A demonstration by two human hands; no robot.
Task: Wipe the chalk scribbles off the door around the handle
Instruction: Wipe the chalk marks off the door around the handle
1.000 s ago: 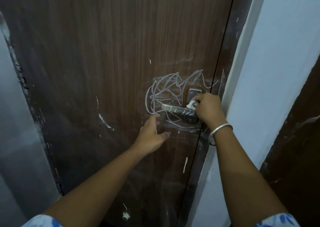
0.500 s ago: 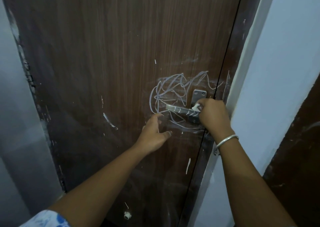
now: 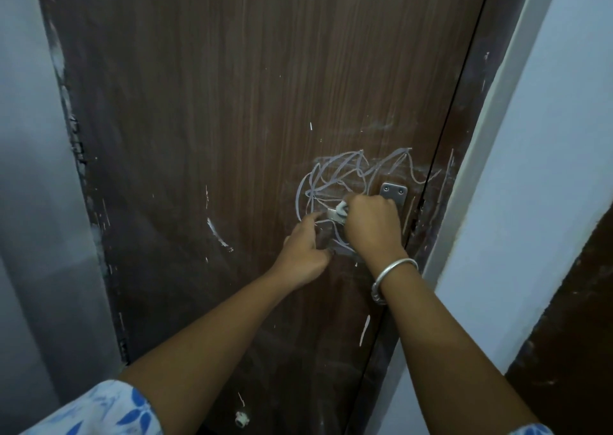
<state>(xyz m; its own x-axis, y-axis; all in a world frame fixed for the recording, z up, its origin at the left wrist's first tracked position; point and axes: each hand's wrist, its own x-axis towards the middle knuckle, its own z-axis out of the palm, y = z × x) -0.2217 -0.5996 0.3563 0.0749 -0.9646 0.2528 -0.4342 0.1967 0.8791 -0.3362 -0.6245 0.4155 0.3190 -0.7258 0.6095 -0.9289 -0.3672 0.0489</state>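
both hands [image 3: 373, 224] crowd the handle [image 3: 332, 214]; scribbles [image 3: 335, 177] above lie bare.

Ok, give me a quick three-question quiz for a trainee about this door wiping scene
1. True or false: the chalk scribbles above the handle are already wiped off.
2. Which hand holds the white cloth? A) left B) right
3. Fill in: the right wrist wears a silver ____.

Key:
1. False; the scribbles are plain on the door.
2. B; the right hand grips the cloth at the handle, while the left hand is open beside it.
3. Bangle.
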